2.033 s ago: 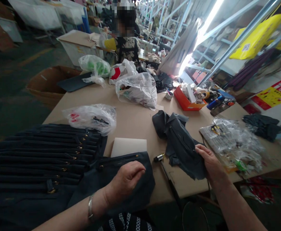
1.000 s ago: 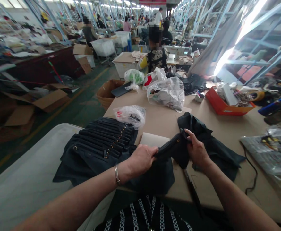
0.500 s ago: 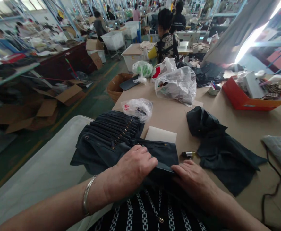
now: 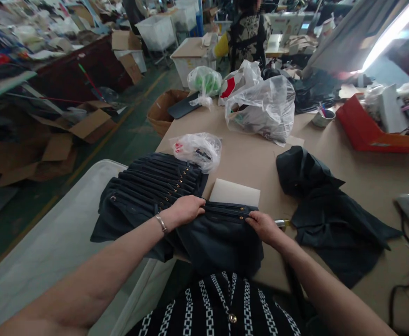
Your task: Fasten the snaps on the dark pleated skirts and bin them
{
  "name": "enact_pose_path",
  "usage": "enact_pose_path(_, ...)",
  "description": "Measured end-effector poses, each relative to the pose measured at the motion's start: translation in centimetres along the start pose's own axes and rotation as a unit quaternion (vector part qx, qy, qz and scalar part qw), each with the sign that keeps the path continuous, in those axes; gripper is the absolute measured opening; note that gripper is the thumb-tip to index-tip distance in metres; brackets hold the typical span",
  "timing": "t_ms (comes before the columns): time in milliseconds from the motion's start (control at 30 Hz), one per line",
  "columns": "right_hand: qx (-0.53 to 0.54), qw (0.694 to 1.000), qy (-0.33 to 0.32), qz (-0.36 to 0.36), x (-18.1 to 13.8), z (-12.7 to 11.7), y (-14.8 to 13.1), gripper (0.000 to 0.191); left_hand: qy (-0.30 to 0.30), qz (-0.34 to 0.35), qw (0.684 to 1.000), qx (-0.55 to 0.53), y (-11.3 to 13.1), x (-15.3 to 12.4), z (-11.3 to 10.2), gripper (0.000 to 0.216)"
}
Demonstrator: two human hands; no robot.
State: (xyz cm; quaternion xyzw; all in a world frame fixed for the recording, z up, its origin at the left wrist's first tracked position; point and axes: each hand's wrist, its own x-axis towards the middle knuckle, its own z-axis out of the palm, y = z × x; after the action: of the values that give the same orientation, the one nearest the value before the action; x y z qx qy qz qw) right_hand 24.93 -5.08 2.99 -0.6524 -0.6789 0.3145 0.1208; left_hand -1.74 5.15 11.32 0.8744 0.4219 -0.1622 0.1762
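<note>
A dark blue-black zippered panel (image 4: pixel 222 238) lies across the table's front edge, its lower part hanging towards me. Along its upper edge runs a zipper strip with small gold-coloured metal pieces. My left hand (image 4: pixel 187 209) is closed on the strip's left end, the bracelet showing at the wrist. At the right end, my right hand (image 4: pixel 264 226) pinches the panel's corner between thumb and fingers. Left of my hands lies a stack of similar dark pieces (image 4: pixel 144 179), overlapping in a row. A white pad (image 4: pixel 234 192) sits just beyond the strip. Beside my right hand, a small bottle (image 4: pixel 281 223) is partly hidden.
Two dark loose pieces (image 4: pixel 334 224) lie on the right. Farther back are a clear plastic bag (image 4: pixel 260 112), a small cup (image 4: pixel 323 116) and a red box (image 4: pixel 372 130). A light-coloured bin (image 4: pixel 67 261) stands at left. A co-worker (image 4: pixel 248 35) is beyond the table.
Both hands have moved farther from my body and slightly apart. The folded panel now lies opened out, its zipper strip stretched between my hands. The view has tilted down.
</note>
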Motion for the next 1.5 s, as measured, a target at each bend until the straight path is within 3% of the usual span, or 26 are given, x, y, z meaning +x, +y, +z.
enact_pose_path(133,-0.074,0.995,0.038,0.051,1.7,1.4,0.2,0.024,-0.03,-0.015,0.998,0.057,-0.1,3.7,1.3,0.023)
enact_pose_path(300,-0.122,0.99,0.031,0.062,2.4,1.7,-0.3,0.023,-0.05,-0.018,0.996,0.066,0.1,5.0,1.7,0.023)
enact_pose_path(367,-0.131,0.989,0.03,0.067,2.5,1.5,-0.5,0.023,-0.017,-0.011,0.997,0.081,0.8,4.8,1.7,0.027)
enact_pose_path(433,-0.138,0.987,0.032,0.069,2.5,1.4,-0.7,0.022,0.053,0.021,0.993,0.099,2.1,4.3,2.4,0.032)
enact_pose_path(500,-0.145,0.986,0.039,0.07,2.5,1.3,-0.8,0.021,0.118,0.092,0.983,0.102,3.4,3.9,4.1,0.035)
enact_pose_path(567,-0.15,0.985,0.049,0.073,2.6,1.4,-0.8,0.021,0.123,0.167,0.974,0.089,4.3,3.8,6.8,0.042)
enact_pose_path(700,-0.146,0.983,0.081,0.073,2.7,1.8,-0.5,0.021,0.169,0.19,0.962,0.098,3.5,4.7,12.7,0.042)
enact_pose_path(833,-0.117,0.984,0.118,0.065,1.8,2.3,-0.4,0.015,0.261,0.229,0.931,0.117,1.4,5.6,15.4,0.046)
enact_pose_path(867,-0.108,0.984,0.128,0.064,1.4,2.4,-0.4,0.016,0.279,0.234,0.923,0.119,1.1,5.7,15.5,0.047)
enact_pose_path(1000,-0.073,0.981,0.166,0.063,-0.5,3.6,0.4,0.054,0.304,0.24,0.913,0.123,1.1,5.6,15.5,0.048)
enact_pose_path(1200,-0.038,0.978,0.204,-0.006,-2.6,5.7,1.8,0.046,0.305,0.228,0.916,0.126,1.8,5.2,15.5,0.051)
enact_pose_path(1500,-0.006,0.982,0.187,-0.027,-3.0,5.1,2.2,0.047,0.261,0.194,0.936,0.137,2.7,4.6,14.5,0.052)
